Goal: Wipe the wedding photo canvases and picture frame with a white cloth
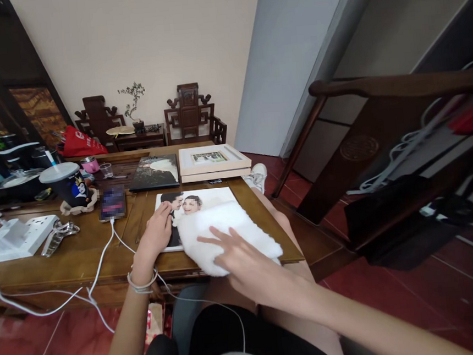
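Observation:
A photo panel (217, 196) showing a couple lies flat on the wooden table (145, 268) in front of me. My left hand (158, 228) rests on its left edge, fingers stretched out along the surface. Across the panel's lower right part is spread a fluffy white cloth (249, 231), which hides that part of the picture and hangs over the table's front edge. On top of the cloth lies my right hand (232, 252), slightly blurred, with its fingers spread.
Beyond the panel are a dark photo panel (153, 173) and stacked pale frames (215, 171). To the left are a phone (112, 203) on a white cable, a lidded cup (69, 184) and a power strip (30, 237). A wooden chair (342, 151) stands at right.

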Tool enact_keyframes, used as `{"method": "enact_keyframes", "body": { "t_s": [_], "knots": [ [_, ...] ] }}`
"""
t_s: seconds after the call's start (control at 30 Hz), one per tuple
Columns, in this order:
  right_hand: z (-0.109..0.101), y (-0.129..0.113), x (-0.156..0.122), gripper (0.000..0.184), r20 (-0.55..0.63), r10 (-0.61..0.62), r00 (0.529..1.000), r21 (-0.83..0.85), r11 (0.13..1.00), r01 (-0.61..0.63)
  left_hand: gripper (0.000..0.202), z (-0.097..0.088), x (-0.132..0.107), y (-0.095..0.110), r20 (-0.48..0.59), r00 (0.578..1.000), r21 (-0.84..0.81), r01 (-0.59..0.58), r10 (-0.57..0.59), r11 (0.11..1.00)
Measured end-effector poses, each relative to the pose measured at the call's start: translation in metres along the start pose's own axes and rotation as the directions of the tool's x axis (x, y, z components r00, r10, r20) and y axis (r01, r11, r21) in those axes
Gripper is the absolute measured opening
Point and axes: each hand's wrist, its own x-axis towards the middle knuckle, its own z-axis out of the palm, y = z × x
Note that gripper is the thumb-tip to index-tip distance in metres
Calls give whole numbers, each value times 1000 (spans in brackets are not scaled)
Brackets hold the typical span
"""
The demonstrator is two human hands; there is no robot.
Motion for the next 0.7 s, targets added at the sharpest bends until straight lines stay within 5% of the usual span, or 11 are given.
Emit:
{"method": "enact_keyframes", "body": {
  "t_s": [0.23, 0.37, 0.57, 0.7],
  "knots": [
    [-15, 50, 35, 35, -10, 300, 954, -126, 946, -299, 43, 0, -1, -1, 20, 1000, -22, 7, -6, 1000],
    [-16, 54, 66, 27, -22, 354, 935, -155, 923, -353, 46, -5, -1, 7, -34, 999, -130, 6, -10, 991],
    [-3, 20, 87, 37, -14, 51, 999, -97, 994, -52, 62, -21, -2, 22, -196, 970, -482, 31, -142, 876],
    [0, 5, 66, 42, 28, -211, 977, -31, 977, 212, 65, -22, -3, 22, -194, 970, -434, 50, -147, 900]
  ]
}}
